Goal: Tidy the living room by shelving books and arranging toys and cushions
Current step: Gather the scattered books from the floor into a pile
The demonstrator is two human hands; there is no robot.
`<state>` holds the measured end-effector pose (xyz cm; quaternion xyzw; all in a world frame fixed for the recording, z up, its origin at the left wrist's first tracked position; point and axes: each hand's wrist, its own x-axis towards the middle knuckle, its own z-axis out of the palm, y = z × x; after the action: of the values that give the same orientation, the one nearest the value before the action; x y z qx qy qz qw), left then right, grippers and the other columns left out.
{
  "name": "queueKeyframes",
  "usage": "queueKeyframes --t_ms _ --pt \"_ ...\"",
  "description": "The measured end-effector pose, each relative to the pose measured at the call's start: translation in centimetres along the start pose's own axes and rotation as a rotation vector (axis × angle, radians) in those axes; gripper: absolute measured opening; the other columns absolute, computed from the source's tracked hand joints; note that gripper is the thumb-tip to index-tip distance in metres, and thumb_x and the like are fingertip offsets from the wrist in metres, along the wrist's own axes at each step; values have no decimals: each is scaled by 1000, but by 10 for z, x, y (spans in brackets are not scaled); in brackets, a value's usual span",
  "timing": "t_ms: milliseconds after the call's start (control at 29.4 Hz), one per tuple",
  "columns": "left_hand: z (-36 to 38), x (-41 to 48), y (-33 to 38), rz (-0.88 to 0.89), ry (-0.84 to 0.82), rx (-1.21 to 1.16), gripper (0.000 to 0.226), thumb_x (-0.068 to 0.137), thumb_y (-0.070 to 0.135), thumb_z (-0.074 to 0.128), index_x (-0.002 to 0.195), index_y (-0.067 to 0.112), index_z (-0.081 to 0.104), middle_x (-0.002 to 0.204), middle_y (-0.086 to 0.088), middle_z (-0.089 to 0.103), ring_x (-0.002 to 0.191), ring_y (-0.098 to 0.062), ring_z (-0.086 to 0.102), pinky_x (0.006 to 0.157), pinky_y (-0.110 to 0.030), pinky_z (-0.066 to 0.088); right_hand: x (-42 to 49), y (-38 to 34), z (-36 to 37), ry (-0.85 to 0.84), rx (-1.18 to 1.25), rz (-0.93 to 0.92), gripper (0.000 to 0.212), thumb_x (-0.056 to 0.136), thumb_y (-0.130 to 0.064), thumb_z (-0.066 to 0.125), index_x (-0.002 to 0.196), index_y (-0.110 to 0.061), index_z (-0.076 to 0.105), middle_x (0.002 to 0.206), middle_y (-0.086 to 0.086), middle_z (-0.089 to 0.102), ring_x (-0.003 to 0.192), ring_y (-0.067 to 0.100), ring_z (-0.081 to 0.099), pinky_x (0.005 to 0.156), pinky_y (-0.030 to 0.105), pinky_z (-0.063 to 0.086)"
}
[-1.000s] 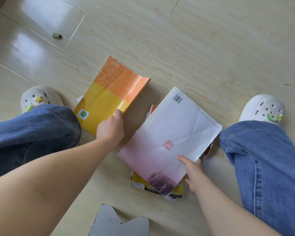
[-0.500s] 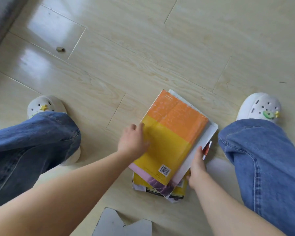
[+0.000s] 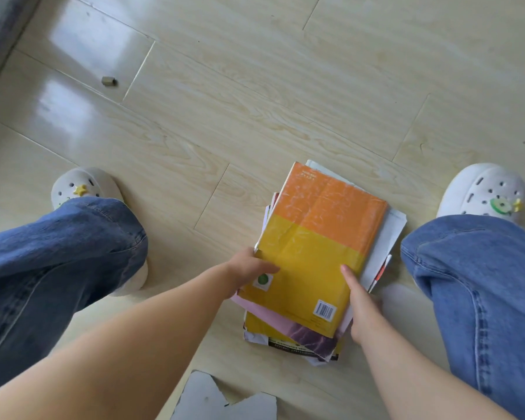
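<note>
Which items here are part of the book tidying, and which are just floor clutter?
In the job:
- orange and yellow book, top of the pile
- book pile under it
- left hand and right hand, gripping the pile's sides

Lying about:
- small block on the floor
- torn grey cardboard

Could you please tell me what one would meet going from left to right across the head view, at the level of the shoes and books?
Left shoe → left hand → orange-yellow book → right hand → right shoe.
</note>
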<state>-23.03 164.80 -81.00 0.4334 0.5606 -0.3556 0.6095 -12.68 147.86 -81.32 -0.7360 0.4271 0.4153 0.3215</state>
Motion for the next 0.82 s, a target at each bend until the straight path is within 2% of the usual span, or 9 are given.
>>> queueKeyframes --t_ms 102,136,204,272,340,408,545,681,817 --pt "-1 4 -4 -23 -35 -145 97 48 43 79 133 13 43 132 -13 54 119 -35 52 103 -53 40 19 15 -2 -86 -42 -47 131 13 -73 79 125 -12 53 121 14 61 105 32 60 89 50 50" --pt "-2 9 -6 -37 -50 -180 109 40 46 79 137 14 41 135 -14 51 123 -36 49 104 -53 38 21 16 -4 -103 -48 -59 134 7 -73 78 124 -13 55 119 13 62 104 31 61 92 50 49" --pt "-4 8 -4 -69 -53 -211 115 41 49 81 142 15 35 141 -14 45 129 -37 43 106 -53 35 12 10 -4 -135 -39 -43 110 31 -63 85 123 -11 53 116 13 63 98 29 63 86 43 51" --pt "-3 4 -1 -84 -33 -233 98 65 44 79 145 15 30 146 -13 38 132 -36 38 109 -49 33 5 6 -6 -185 0 -27 74 63 -41 83 121 -7 52 110 14 64 85 26 63 71 35 51" --pt "-4 5 -1 -98 26 -229 82 80 35 71 146 15 27 147 -12 34 133 -33 36 105 -41 34 6 8 -5 -224 2 -25 76 60 -39 83 122 -7 54 106 15 66 86 27 65 76 40 53" --pt "-9 7 3 -84 57 -201 83 78 33 74 145 16 28 144 -12 39 127 -32 42 98 -39 39 6 10 -3 -247 14 -29 86 49 -46 83 121 -7 56 105 16 68 89 29 67 81 45 54" --pt "-20 1 7 -92 71 -154 92 63 40 83 139 16 37 134 -14 50 119 -34 51 101 -45 42 -3 8 1 -284 62 -22 52 73 -36 77 113 -7 59 101 19 68 80 27 67 63 38 54" --pt "-30 -14 7 -31 171 -172 77 75 36 77 136 9 39 130 -13 51 113 -29 52 84 -35 41 -20 -7 8 -327 81 -70 59 73 -29 79 121 -5 54 107 22 67 87 33 68 73 50 55" --pt "-38 -41 3 12 253 -267 68 68 34 83 121 4 51 111 -13 60 97 -30 59 80 -39 49 -39 -28 13 -383 42 -129 56 76 -19 76 123 -1 52 108 24 66 85 32 68 64 47 56"
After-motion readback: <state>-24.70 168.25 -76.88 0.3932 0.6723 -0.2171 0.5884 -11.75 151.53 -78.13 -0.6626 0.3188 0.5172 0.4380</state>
